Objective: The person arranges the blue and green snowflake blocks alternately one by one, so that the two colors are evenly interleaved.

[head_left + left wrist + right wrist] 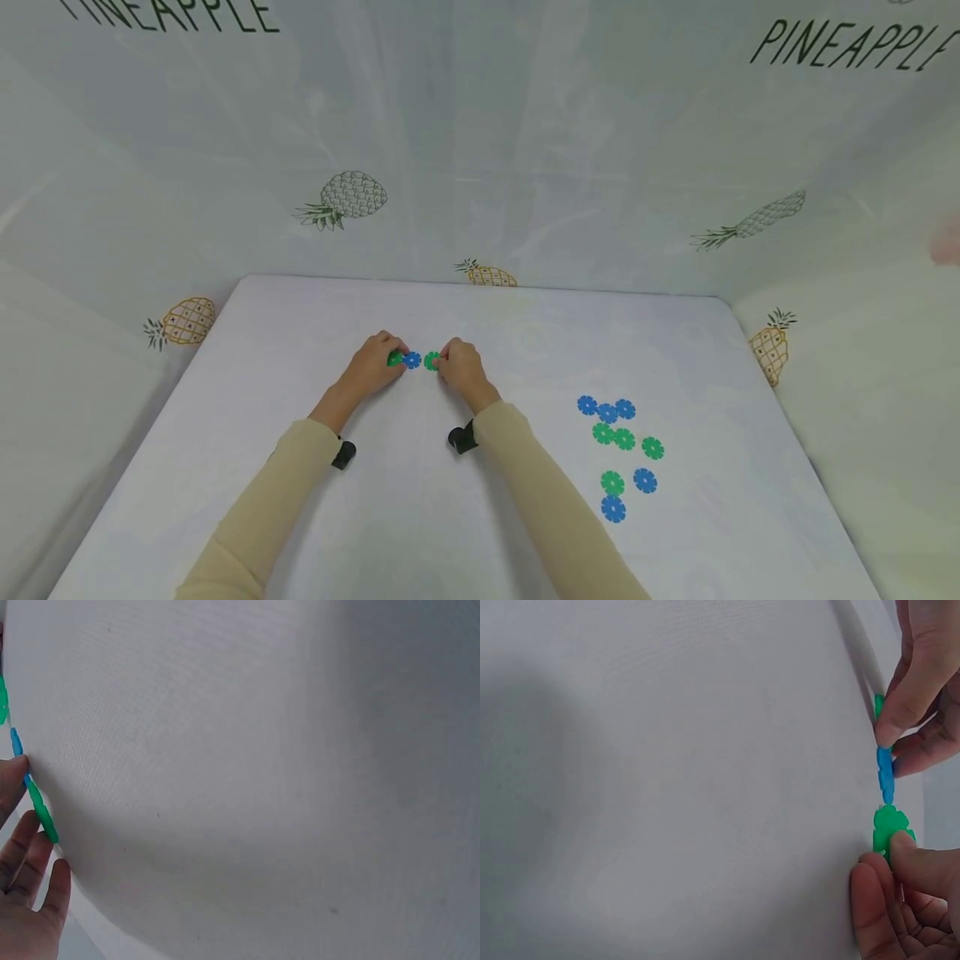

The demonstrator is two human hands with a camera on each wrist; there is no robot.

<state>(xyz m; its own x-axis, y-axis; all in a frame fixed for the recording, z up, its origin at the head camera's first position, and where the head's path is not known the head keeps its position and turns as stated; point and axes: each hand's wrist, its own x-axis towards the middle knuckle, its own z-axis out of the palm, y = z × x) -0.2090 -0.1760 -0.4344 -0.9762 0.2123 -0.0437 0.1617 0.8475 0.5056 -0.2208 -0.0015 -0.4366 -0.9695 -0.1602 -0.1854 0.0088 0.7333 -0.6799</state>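
In the head view my left hand (377, 360) is at the middle of the white table, pinching a joined pair of flat notched discs: a green one (394, 358) partly under the fingers and a blue one (412, 360) jutting to the right. Just right of it my right hand (462, 367) pinches another green notched disc (431, 361) between thumb and fingers. A small gap separates this disc from the blue one in the head view. From the right wrist, the blue disc (886, 776) and the right hand's green disc (889, 825) appear edge to edge, the green tilted.
On the table's right side lie several loose blue discs (645, 481) and green discs (652, 448), some touching. A white cloth printed with pineapples (352, 196) hangs behind the table (360, 542). Black wrist cameras (462, 438) sit under both sleeves.
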